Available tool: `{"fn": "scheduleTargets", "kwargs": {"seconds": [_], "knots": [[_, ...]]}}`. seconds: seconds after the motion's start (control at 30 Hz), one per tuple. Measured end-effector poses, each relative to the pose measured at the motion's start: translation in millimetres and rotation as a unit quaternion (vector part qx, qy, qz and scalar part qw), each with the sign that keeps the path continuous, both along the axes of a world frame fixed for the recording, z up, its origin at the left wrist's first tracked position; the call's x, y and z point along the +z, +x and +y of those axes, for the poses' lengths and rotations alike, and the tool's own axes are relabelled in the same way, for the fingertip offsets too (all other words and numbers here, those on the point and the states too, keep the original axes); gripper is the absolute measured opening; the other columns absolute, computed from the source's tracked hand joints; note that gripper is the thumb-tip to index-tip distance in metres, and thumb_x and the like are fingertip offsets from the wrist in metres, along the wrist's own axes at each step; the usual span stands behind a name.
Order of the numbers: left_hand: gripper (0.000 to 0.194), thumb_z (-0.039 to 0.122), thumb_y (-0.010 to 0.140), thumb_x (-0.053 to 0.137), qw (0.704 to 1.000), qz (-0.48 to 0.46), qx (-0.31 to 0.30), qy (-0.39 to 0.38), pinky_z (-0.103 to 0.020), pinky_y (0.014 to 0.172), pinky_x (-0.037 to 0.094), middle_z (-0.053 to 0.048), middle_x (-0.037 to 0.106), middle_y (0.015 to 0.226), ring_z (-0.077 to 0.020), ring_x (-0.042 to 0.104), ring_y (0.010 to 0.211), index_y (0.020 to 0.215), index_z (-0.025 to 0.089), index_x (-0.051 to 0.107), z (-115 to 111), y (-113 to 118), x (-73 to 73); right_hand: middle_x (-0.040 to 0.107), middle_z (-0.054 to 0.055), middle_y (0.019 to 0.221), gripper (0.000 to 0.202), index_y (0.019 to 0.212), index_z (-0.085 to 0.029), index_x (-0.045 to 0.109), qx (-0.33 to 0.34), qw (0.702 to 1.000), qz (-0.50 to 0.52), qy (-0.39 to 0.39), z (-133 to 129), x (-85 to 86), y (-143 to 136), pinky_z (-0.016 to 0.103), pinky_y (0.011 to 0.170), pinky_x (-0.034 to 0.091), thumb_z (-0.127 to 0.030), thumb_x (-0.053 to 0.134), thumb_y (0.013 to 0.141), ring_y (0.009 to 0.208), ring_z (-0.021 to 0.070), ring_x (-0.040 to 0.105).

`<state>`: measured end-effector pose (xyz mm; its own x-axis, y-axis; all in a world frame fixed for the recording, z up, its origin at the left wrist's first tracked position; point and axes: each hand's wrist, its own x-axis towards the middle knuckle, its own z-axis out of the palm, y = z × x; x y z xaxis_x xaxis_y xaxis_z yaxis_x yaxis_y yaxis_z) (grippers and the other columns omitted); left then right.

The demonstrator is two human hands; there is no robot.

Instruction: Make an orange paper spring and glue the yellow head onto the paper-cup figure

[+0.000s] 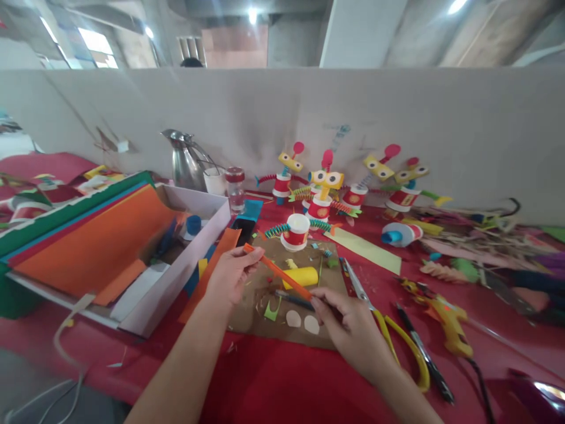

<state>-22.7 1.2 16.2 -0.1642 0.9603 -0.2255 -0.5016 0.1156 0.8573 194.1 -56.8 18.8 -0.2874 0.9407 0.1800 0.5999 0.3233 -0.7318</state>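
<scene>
Between my hands stretches a narrow orange paper strip [282,275]. My left hand [233,272] pinches its upper left end, and my right hand [342,321] pinches the lower right end. Below the strip, on a brown board [247,321], lie a yellow paper tube [304,277], two white paper ovals [302,321], a green paper scrap [272,308] and a dark pen partly covered by the strip. Just beyond stands a red and white paper cup [295,232] with green spring-like paper arms. A wider orange paper piece [212,274] lies beside my left forearm.
Yellow-handled scissors [375,312], a black pen [424,353] and a yellow glue gun [445,318] lie at right. At left sits a white box [172,282] with coloured sheets. Several paper-cup figures [326,188], a glass jar [235,189] and a metal jug [185,162] stand behind.
</scene>
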Motion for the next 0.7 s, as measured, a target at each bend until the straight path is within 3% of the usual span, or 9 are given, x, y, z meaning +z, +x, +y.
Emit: {"fn": "scheduleTargets", "kwargs": {"seconds": [0.23,0.4,0.63,0.7], "knots": [[0.029,0.026,0.056,0.084,0.996,0.016,-0.079,0.042,-0.015,0.050,0.038,-0.002,0.068,0.071,-0.0063,0.057,0.058,0.081,0.015,0.074,-0.6,-6.7,3.1,0.057,-0.003,0.055,0.029,0.087,-0.020,0.065,-0.026,0.999,0.005,-0.044,4.5,-2.4,2.5,0.022,0.047,0.034,-0.038,0.043,0.092,0.050,0.0126,0.050],[0.025,0.025,0.051,0.086,0.998,0.035,-0.034,0.041,-0.017,0.048,0.038,-0.002,0.066,0.062,-0.0065,0.055,0.053,0.067,0.013,0.071,2.2,-8.9,1.9,0.056,-0.003,0.055,0.028,0.089,-0.019,0.065,-0.011,0.999,0.002,-0.043,6.0,-0.3,3.3,0.022,0.048,0.032,-0.036,0.043,0.092,0.050,0.0117,0.047],[0.026,0.024,0.049,0.086,0.999,0.022,0.022,0.029,-0.017,0.046,0.036,-0.002,0.065,0.058,-0.0063,0.053,0.050,0.064,0.012,0.069,3.1,-3.8,-1.0,0.055,-0.003,0.056,0.026,0.085,-0.020,0.063,0.014,0.999,0.015,-0.031,2.9,1.0,0.3,0.022,0.049,0.032,-0.033,0.042,0.093,0.051,0.0111,0.047],[0.027,0.027,0.053,0.084,0.999,0.021,0.010,0.032,-0.017,0.047,0.036,-0.002,0.066,0.062,-0.0065,0.054,0.052,0.071,0.012,0.071,0.2,0.7,0.5,0.053,-0.003,0.055,0.026,0.086,-0.020,0.063,0.006,0.999,0.022,-0.032,3.4,-0.5,0.2,0.022,0.048,0.032,-0.032,0.042,0.093,0.050,0.0112,0.047]]}}
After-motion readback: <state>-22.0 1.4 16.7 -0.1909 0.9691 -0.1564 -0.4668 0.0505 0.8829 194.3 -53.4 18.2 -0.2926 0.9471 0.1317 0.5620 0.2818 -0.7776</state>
